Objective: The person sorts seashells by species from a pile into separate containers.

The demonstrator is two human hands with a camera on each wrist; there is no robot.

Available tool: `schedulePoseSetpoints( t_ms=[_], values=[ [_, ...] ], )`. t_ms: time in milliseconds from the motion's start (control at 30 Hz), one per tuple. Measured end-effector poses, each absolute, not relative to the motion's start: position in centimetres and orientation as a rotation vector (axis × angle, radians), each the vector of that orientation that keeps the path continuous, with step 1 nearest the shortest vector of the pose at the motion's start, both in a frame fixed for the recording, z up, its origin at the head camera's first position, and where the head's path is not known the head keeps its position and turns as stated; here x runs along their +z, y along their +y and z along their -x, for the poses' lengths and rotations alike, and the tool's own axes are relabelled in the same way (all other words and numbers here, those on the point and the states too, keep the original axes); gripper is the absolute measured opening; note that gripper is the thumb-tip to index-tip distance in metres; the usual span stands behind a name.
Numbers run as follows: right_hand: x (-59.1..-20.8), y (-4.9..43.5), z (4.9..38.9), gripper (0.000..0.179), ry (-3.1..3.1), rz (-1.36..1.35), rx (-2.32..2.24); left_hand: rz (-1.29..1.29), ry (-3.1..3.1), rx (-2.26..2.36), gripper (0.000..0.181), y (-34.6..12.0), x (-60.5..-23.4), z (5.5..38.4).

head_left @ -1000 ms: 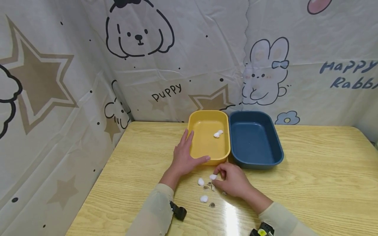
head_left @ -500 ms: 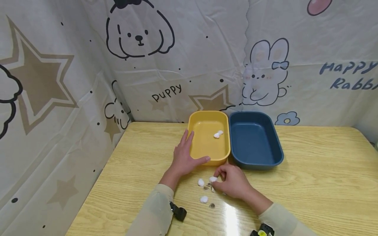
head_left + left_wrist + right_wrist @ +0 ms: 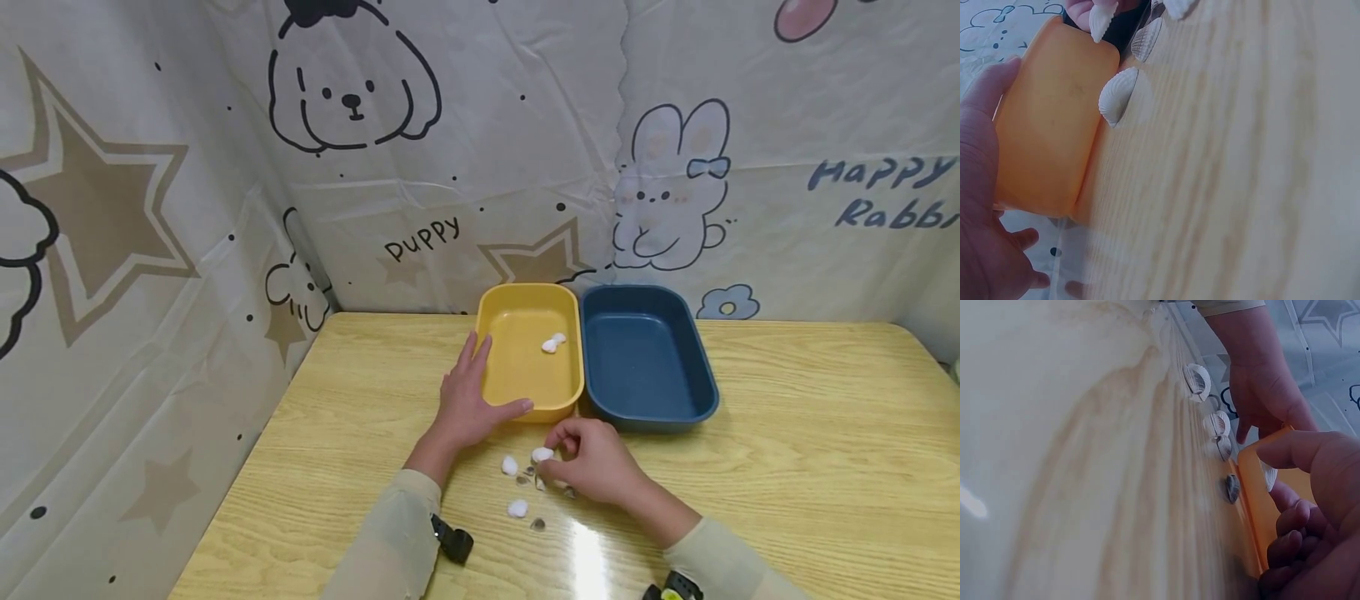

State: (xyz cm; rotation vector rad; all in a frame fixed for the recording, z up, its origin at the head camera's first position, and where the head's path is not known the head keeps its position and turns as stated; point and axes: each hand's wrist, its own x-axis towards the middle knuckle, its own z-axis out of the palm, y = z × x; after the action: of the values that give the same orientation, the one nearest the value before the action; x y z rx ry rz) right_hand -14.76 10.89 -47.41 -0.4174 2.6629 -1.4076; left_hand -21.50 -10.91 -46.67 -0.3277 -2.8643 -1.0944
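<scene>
My right hand pinches a white ribbed seashell between thumb and fingers, low over the table in front of the trays. In the right wrist view this held shell shows beside the thumb. Along the left side of the yellow tray lie the straight fingers of my left hand, its thumb resting at the front rim. Two white shells sit inside that tray. Loose on the wood are a white shell, another white shell and several small dark shells.
A dark blue tray stands right beside the yellow one. The wooden table extends to both sides, its back edge against a printed cloth. Black straps with cameras sit on both sleeves.
The head view has shifted very slightly. My right hand keeps its pinch on the white seashell, which has dropped a little toward me. The left hand stays at the yellow tray.
</scene>
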Motion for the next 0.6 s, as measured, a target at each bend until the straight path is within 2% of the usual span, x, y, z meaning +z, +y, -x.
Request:
schedulePoseSetpoints(
  t_ms=[600],
  values=[
    [-45.4,11.2,13.7,0.02,2.663,0.484,-1.444,0.37,-2.821,-1.108,0.117,-10.9,-47.0,21.6]
  ],
)
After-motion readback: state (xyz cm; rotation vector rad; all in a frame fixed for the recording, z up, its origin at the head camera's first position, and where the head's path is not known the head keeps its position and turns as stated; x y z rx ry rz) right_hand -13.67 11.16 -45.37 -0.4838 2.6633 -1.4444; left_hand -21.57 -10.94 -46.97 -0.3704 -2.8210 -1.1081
